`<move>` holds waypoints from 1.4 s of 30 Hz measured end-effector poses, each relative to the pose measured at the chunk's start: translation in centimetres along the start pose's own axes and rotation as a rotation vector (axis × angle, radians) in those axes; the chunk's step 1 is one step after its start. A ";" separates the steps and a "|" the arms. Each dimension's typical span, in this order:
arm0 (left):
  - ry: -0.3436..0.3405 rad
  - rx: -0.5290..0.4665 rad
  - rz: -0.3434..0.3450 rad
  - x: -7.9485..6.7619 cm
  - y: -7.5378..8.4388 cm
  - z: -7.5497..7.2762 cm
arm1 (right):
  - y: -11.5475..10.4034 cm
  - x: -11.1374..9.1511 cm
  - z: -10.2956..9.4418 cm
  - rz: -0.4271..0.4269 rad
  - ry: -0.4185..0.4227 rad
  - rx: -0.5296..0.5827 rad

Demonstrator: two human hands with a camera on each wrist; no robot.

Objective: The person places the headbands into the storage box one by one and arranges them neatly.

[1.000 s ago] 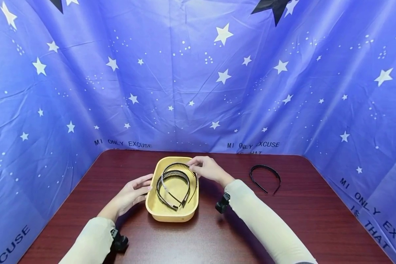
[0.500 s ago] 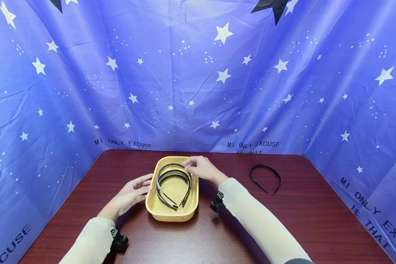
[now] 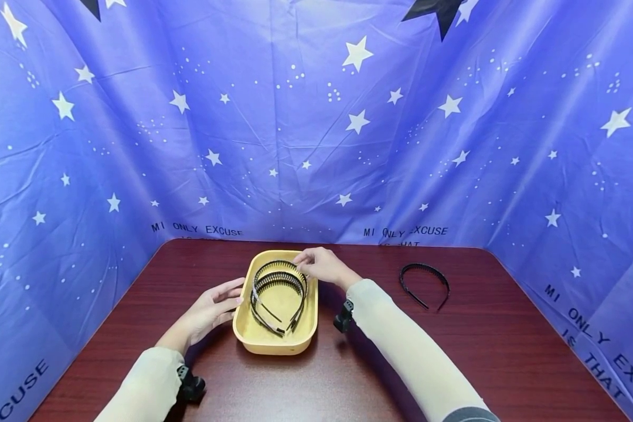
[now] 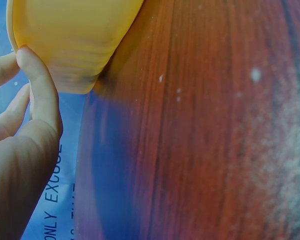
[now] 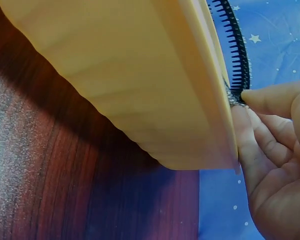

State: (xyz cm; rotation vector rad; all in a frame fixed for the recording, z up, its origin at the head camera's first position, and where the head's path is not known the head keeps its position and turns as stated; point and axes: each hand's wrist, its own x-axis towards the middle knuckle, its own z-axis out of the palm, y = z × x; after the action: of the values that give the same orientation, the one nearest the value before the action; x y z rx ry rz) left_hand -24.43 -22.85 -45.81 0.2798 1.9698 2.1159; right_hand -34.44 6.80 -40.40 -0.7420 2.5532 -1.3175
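A yellow plastic basin (image 3: 275, 346) stands on the dark red table with several toothed black headbands in it. My right hand (image 3: 324, 266) is over its far right rim, pinching one black headband (image 5: 235, 45) between thumb and forefinger; silvery glitter shows on that band beside the fingertips. Under it, other headbands (image 3: 281, 280) lie overlapping inside the basin. At the basin's left side, my left hand (image 3: 211, 308) touches the outer wall with its fingertips, fingers loosely extended. In the left wrist view one fingertip meets the yellow rim (image 4: 10, 25).
Another black toothed headband (image 3: 424, 268) lies by itself on the table (image 3: 485, 351), to the right of the basin. A blue curtain (image 3: 316, 135) with white stars hangs behind and along both sides of the table.
My right hand has moved slightly left along the basin's far right rim, carrying the headband's arch left over the others. My left hand has stayed in place.
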 end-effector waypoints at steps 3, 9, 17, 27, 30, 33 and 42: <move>-0.002 -0.001 0.002 0.0 0.0 0.0 | 0.0 0.1 0.1 0.009 -0.022 -0.011; -0.004 -0.002 0.001 0.0 0.0 -0.1 | -0.6 0.0 0.2 0.024 -0.037 -0.068; -0.003 -0.002 0.001 0.0 0.0 -0.1 | -0.9 0.2 0.5 0.012 0.000 -0.203; 0.000 -0.005 0.000 0.0 0.0 0.0 | -1.0 0.5 0.8 0.009 0.008 -0.290; -0.001 -0.007 0.002 0.0 0.0 0.0 | -0.9 0.5 0.8 0.004 0.013 -0.288; -0.005 -0.008 0.001 0.0 0.0 0.1 | -0.7 0.5 0.9 -0.007 0.023 -0.302; 0.004 -0.001 0.001 0.0 0.0 0.2 | -0.5 0.8 1.1 -0.014 0.042 -0.375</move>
State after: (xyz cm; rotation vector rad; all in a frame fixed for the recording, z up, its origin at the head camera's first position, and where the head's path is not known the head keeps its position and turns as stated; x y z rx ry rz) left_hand -24.33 -22.67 -45.75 0.2761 1.9712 2.1194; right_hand -34.50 5.38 -40.58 -0.8005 2.8713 -0.8713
